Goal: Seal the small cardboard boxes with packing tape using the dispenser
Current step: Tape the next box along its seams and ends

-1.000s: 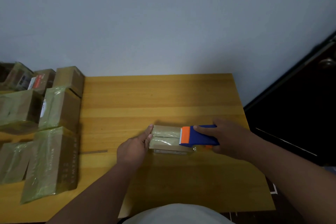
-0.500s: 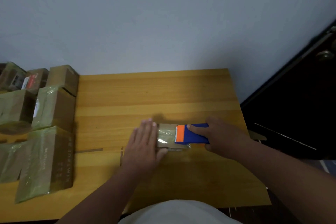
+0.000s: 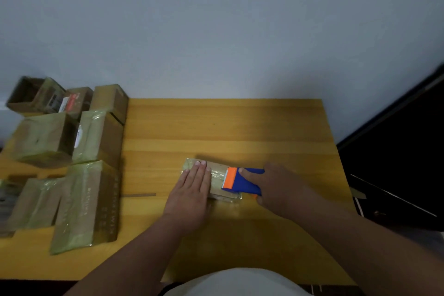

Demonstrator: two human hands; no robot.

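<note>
Head view: small cardboard box [image 3: 217, 179] lies flat on the tabletop [image 3: 228, 127], right of centre. Left hand [image 3: 189, 190] presses its left half, fingers straight and together. Right hand [image 3: 278, 187] grips the blue dispenser [image 3: 245, 181] (orange blade end on the box top). Taped boxes [image 3: 89, 204] are clustered at the tabletop's left edge.

Counter [image 3: 240, 127]: bare wood lay open across the far half, from the box stack to the right edge, and along the near strip.
Left side: taped boxes [image 3: 96, 142] stood crowded together, blocking passage there.
Centre: small box [image 3: 216, 170] with tape dispenser [image 3: 242, 180] and both hands upon it.
Rear: wall [image 3: 216, 31] closed off the far edge.
</note>
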